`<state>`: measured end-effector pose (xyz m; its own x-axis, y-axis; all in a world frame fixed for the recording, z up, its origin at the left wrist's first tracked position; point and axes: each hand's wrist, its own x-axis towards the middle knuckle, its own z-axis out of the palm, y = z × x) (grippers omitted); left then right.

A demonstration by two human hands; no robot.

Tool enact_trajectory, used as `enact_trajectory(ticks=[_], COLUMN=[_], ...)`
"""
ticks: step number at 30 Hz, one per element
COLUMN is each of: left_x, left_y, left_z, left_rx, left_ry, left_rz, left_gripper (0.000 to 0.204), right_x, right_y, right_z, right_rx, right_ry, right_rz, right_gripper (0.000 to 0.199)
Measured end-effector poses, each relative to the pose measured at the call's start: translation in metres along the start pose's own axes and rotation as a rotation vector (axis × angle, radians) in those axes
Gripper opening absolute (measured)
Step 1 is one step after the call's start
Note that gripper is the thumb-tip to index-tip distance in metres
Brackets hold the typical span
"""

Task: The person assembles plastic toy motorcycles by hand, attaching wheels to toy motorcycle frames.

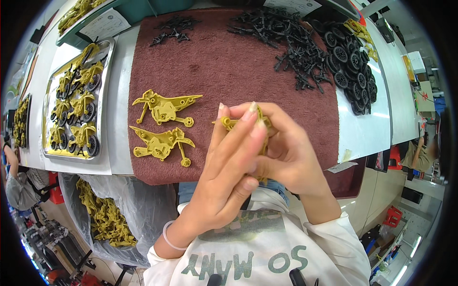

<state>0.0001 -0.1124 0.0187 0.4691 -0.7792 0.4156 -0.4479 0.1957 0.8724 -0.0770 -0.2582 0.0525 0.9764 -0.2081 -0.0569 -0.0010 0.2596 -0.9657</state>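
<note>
The fingers (231,148) of the left hand (210,190) lie nearly straight across a yellow part (229,124); whether they grip it cannot be told. The right hand (298,155) curls around the same part, thumb and fingers closed on it. The part is held up over the near edge of a maroon cloth (205,57), and the hands hide most of it and the cloth just beyond.

To the left of the hands, apart from them, two yellow shells (164,110) lie flat on the cloth, one nearer the person than the other. At the far left of the cloth is a small black heap (171,31); a bigger black pile (305,55) spreads over its far right, close to stacked wheels (353,64). A metal tray (106,66) of yellow-and-black toy bikes (78,107) stands left of the cloth, with a green bin (155,7) beyond. Below the table's edge, a clear bag (143,205) holds more yellow pieces (107,214). Another person's sleeve (21,188) shows at the left rim.
</note>
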Motion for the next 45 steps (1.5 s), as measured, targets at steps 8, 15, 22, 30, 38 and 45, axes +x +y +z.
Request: enact_trajectory(ticks=[8,15,22,30,38,45], left_x=[0.013,0.013,0.006,0.051,0.158,0.233], left_y=[-0.003,-0.009,-0.001,0.022,-0.05,-0.086], left_z=[0.003,-0.012,-0.026,-0.133,-0.217,-0.196], left_rx=[0.673,0.739,0.78,0.893,0.911,1.005], left_ry=[-0.093,-0.21,-0.228,0.114,0.19,0.205], left_rz=[0.011,0.039,-0.028,0.004,0.075,0.182], left_gripper=[0.041,0.041,0.039,0.03,0.032,0.041], right_x=[0.029,0.076,0.079,0.071,0.064,0.064], right_y=[-0.026,-0.013,0.002,0.0,-0.006,-0.014], right_z=[-0.06,-0.063,-0.053,-0.045,-0.046,-0.056], right_rx=[-0.489,-0.715,-0.902,-1.126,-1.172,-1.08], right_ry=[0.195,-0.124,-0.211,-0.173,-0.057,-0.004], right_rz=[-0.158,-0.072,-0.089,-0.29,-0.507,-0.521], right_gripper=[0.039,0.037,0.03,0.029,0.033,0.027])
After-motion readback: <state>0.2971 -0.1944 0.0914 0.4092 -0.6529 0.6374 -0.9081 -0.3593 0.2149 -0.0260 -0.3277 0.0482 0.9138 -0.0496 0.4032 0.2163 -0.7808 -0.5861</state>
